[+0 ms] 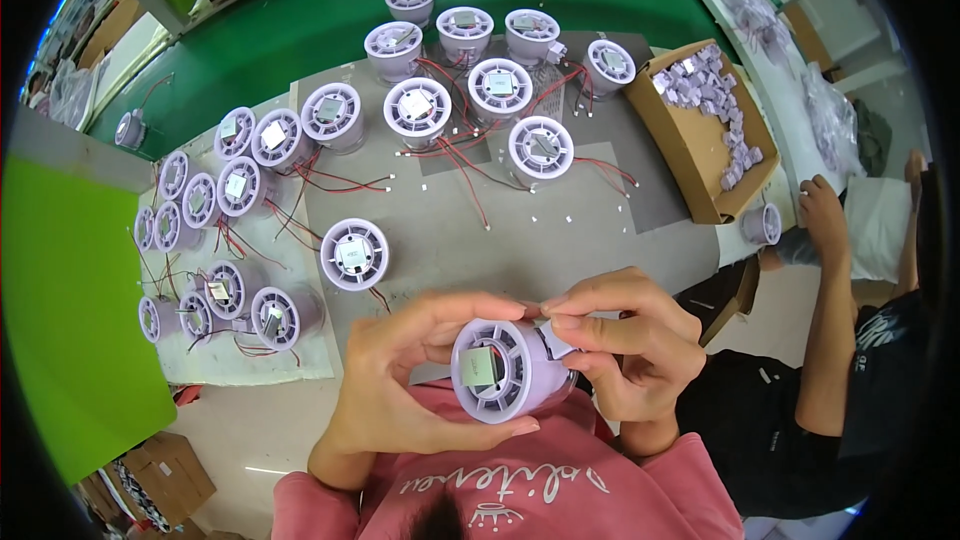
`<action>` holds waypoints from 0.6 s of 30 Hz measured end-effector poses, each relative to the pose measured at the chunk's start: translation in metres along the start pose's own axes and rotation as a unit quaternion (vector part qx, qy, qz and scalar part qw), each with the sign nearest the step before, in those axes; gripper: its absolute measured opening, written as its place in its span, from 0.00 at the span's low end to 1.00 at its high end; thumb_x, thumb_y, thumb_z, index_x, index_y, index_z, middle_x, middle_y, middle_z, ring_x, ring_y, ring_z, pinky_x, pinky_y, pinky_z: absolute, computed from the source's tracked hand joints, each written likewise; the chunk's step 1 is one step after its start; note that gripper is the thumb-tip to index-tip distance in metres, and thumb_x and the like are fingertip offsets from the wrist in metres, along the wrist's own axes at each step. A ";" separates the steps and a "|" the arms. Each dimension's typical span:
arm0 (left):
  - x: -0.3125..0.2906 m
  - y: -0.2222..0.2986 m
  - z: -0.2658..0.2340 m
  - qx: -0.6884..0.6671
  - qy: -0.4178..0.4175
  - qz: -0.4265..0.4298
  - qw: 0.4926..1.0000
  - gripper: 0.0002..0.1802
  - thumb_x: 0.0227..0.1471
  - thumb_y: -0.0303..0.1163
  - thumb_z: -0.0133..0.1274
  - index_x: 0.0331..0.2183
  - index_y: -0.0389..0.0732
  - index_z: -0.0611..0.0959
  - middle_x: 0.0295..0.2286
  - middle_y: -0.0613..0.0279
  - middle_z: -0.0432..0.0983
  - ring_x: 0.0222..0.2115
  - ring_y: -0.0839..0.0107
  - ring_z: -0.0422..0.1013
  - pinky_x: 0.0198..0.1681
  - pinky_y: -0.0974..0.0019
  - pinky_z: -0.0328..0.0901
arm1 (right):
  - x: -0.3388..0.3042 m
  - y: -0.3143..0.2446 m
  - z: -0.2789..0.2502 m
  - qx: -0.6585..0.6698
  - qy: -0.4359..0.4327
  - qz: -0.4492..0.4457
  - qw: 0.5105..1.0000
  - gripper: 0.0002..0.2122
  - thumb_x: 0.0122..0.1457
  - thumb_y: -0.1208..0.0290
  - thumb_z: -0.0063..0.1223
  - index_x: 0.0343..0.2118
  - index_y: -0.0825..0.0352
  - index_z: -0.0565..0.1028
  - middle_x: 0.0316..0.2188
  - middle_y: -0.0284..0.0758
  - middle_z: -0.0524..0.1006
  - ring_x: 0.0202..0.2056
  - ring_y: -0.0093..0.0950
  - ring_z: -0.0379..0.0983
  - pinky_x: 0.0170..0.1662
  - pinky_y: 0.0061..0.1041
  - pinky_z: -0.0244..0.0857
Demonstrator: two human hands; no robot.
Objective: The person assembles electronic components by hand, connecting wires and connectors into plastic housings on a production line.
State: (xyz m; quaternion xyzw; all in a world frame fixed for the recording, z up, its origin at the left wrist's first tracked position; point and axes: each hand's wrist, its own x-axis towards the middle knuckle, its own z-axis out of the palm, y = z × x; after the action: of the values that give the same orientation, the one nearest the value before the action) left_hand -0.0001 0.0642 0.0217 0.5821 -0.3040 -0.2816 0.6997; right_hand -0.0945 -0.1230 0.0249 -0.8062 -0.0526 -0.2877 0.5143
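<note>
My left hand (385, 380) is wrapped round a lilac round plastic housing (515, 370), thumb below and fingers above. The housing has a spoked open face with a pale green square block (479, 367) at its middle, and it is tilted with that face toward the left. With thumb and fingertips my right hand (640, 345) pinches a small lilac plastic piece (557, 342) against the housing's side, close to its rim. Part of that piece is hidden by the fingers. Just beyond my hands, another such housing (354, 254) stands on the grey mat.
Several more lilac housings (417, 110) with red and black wires stand across the table and at the left. A cardboard box (675, 155) of small lilac pieces (715, 100) sits at the right. Another person's arm (828, 320) is at the far right.
</note>
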 end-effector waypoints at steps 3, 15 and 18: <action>-0.003 -0.001 0.001 0.003 0.004 0.008 1.000 0.37 0.30 0.24 0.76 0.47 0.33 0.80 0.45 0.53 0.79 0.44 0.67 0.78 0.47 0.62 0.75 | 0.000 0.000 0.000 -0.016 -0.001 -0.026 1.000 0.14 0.38 0.85 0.67 0.33 0.70 0.83 0.36 0.41 0.81 0.32 0.33 0.78 0.34 0.27 0.71; 0.006 -0.002 0.001 -0.002 -0.005 0.078 0.997 0.36 0.32 0.19 0.73 0.48 0.34 0.79 0.45 0.50 0.79 0.45 0.63 0.78 0.49 0.62 0.74 | 0.001 -0.009 -0.003 -0.007 0.006 -0.028 1.000 0.14 0.38 0.82 0.68 0.33 0.69 0.83 0.35 0.40 0.81 0.31 0.32 0.77 0.33 0.26 0.71; 0.003 -0.006 0.001 0.020 0.007 0.093 0.995 0.48 0.33 0.19 0.73 0.57 0.34 0.68 0.50 0.47 0.75 0.49 0.61 0.75 0.50 0.61 0.73 | 0.004 -0.009 -0.002 -0.069 0.008 -0.028 0.997 0.14 0.39 0.83 0.68 0.34 0.70 0.83 0.35 0.40 0.81 0.32 0.33 0.77 0.35 0.27 0.71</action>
State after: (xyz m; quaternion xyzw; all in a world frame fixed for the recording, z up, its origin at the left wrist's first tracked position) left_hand 0.0011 0.0603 0.0165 0.5669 -0.3574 -0.2046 0.7134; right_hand -0.0952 -0.1213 0.0352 -0.8356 -0.0517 -0.3111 0.4497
